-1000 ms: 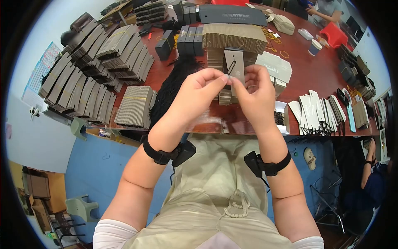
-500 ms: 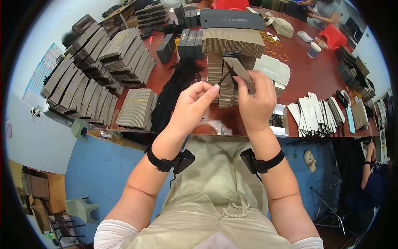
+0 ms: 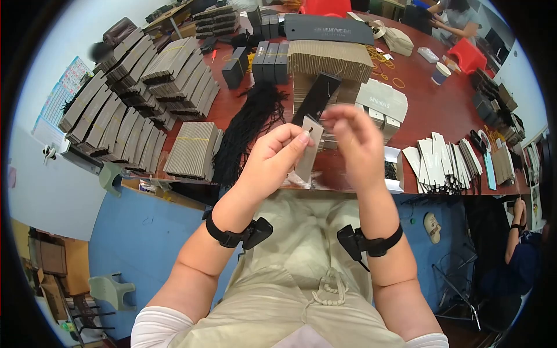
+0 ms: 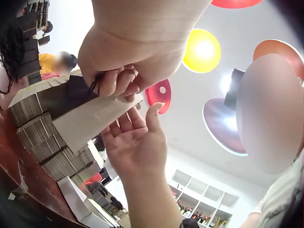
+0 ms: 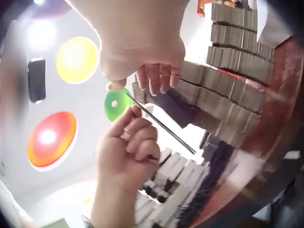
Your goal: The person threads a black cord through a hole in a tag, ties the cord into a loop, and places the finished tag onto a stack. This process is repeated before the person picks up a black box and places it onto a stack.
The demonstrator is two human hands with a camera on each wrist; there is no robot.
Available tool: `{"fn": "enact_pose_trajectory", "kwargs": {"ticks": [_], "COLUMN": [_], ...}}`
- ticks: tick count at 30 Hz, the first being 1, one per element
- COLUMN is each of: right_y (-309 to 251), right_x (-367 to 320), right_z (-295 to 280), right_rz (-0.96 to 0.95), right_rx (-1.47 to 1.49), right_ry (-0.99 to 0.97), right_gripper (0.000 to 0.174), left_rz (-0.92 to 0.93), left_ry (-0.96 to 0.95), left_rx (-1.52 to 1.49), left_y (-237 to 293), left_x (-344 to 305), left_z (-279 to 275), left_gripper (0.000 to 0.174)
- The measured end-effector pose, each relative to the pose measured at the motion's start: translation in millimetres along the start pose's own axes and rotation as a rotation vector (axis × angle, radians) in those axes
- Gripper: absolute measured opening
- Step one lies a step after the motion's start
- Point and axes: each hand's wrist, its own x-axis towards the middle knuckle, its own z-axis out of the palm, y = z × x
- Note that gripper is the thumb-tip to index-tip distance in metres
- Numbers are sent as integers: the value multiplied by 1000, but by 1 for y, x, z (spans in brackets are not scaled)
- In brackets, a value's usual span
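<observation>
My left hand (image 3: 272, 159) pinches a grey-beige hang tag (image 3: 307, 159) near its holed end, by the table's front edge. Pale lettering shows on the hang tag's face in the left wrist view, and a dark cord (image 4: 96, 83) hangs at my left fingers. To the right, my right hand (image 3: 361, 148) is blurred, its fingers spread and loose with nothing in them. The left wrist view shows its palm turned up just below the tag. Beyond both hands, a black tag (image 3: 318, 95) lies slanted against the cardboard tag stack (image 3: 331, 58).
A heap of black cords (image 3: 246, 130) lies left of my hands, beside a banded tag bundle (image 3: 190, 148). Tall tag stacks (image 3: 174, 75) fill the far left. On the right are a small white box (image 3: 394, 168), white corded tags (image 3: 438, 159), scissors (image 3: 483, 139) and a paper cup (image 3: 441, 72).
Both hands first worked at the cord by the tag's hole; then my left hand drew the cord aside. Now the tag is lower and nearer me in my left hand, and my right hand has let go.
</observation>
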Motion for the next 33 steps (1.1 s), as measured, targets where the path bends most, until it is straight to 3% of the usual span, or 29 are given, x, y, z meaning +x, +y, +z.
{"fn": "enact_pose_trajectory", "kwargs": {"ticks": [1,4,11,15,18,24,27,30,31,33], "right_y": [-14,-12,-7,-11,-7,-6,0,-10,-16,-29], "right_x": [8,24,20,23,23,16,7,0,-1,-2], "right_z": [6,0,4,2,-7,-18,-21,-18,-14,-2], "right_rz": [111,159,118,292,324,452,370,409,432,469], "right_rx": [27,-133,-179,453,687,988,794,364,290,159], "right_ry": [49,-127,-14,-10,-109,-144,-147,-99,-126,-133], "right_gripper": [16,15,12,12,12,25,28,31,34,34], "left_rz": [-3,-7,-133,-171,-157,-213,-49,228,237,444], "left_ry": [0,-22,-31,-10,95,216,269,241,254,177], "left_rx": [6,26,29,-66,70,57,162,357,375,674], "left_y": [0,-1,-2,-9,-8,-6,-9,5,13,33], "left_x": [-1,-2,-17,-19,-19,-23,-25,-22,-20,-14], "left_z": [0,3,-9,-18,-17,-22,-25,-21,-15,-5], "left_gripper": [19,19,18,17,14,13,13,9,10,13]}}
